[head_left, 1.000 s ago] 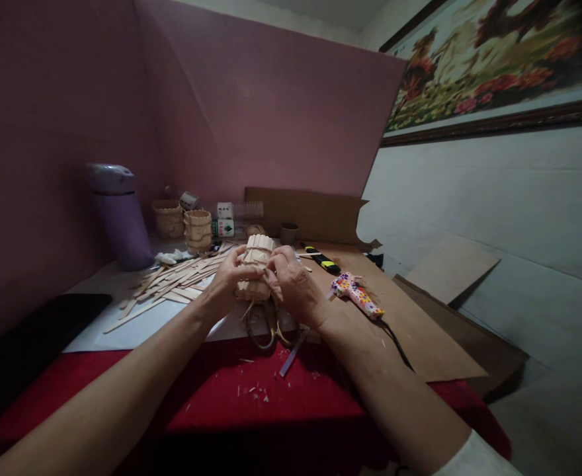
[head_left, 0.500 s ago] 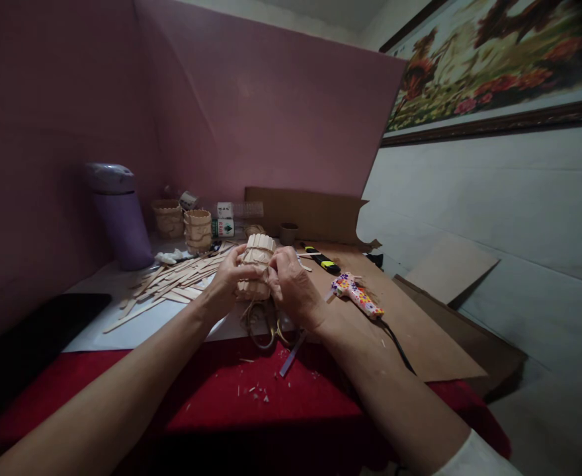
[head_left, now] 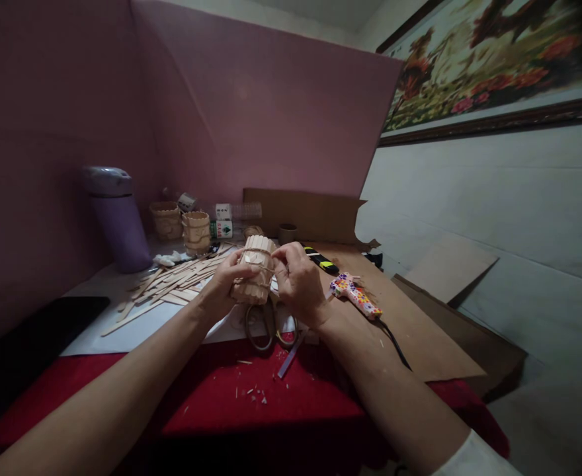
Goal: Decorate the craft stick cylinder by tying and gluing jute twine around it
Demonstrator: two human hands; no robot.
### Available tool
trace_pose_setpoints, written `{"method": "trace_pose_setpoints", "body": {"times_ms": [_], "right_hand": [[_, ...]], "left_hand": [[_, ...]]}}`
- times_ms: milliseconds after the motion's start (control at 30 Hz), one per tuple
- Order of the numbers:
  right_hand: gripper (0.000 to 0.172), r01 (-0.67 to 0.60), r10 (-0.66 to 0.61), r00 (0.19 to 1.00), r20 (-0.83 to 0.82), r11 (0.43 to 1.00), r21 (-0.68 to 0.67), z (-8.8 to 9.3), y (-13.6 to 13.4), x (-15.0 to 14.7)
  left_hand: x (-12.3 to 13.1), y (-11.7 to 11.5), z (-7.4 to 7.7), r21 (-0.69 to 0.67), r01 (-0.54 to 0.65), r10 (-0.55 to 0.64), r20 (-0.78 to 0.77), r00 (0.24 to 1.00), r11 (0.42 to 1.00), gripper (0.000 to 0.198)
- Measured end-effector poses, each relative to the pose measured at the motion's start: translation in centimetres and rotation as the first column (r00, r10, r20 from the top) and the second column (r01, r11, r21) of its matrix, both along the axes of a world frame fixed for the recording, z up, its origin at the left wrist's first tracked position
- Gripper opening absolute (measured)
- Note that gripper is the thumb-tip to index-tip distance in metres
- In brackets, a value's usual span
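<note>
A small cup of upright wooden craft sticks (head_left: 255,285), tilted slightly, is wrapped with bands of twine (head_left: 260,266). My left hand (head_left: 224,281) grips it from the left, thumb across the front. At the cup's right side my right hand (head_left: 295,281) is closed in a pinch on what looks like the twine; the fingertips partly hide it. Below the cup lie scissors (head_left: 260,334), their handles toward me. A clear glue stick (head_left: 290,360) rests by the handles.
Loose craft sticks (head_left: 172,284) are piled left. Behind them stand two finished stick cups (head_left: 196,233), a purple bottle (head_left: 120,228) and plastic bottles (head_left: 224,229). To the right are a yellow-black utility knife (head_left: 323,261) and a flowered glue gun (head_left: 355,295) on cardboard (head_left: 420,344).
My right hand has shifted from the cup's front to its right side, showing more of the twine. The cup has turned slightly in my left hand. The dangling twine end no longer shows.
</note>
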State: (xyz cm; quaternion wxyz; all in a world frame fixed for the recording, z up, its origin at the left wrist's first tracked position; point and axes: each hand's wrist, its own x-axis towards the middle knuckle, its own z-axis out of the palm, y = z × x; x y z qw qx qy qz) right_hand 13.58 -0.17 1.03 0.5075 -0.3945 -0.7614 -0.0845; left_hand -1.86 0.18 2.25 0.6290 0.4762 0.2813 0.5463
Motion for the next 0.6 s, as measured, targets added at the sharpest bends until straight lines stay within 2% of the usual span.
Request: {"method": "trace_pose_setpoints", "body": {"times_ms": [167, 467, 600], "right_hand": [[0.012, 0.038, -0.037, 0.999, 0.015, 0.998, -0.051, 0.03, 0.01, 0.25], [0.010, -0.012, 0.012, 1.000, 0.011, 1.000, 0.011, 0.20, -0.45, 0.04], [0.007, -0.003, 0.003, 0.998, 0.065, 1.000, 0.008, 0.22, -0.48, 0.00]], "left_hand": [[-0.27, -0.23, 0.36, -0.050, 0.012, -0.010, 0.042, 0.999, 0.999, 0.041], [-0.65, -0.23, 0.59, -0.124, 0.035, -0.024, 0.092, 0.995, 0.992, 0.036], [-0.69, -0.10, 0.48, -0.138, 0.019, -0.006, 0.092, 0.996, 0.990, 0.036]]}}
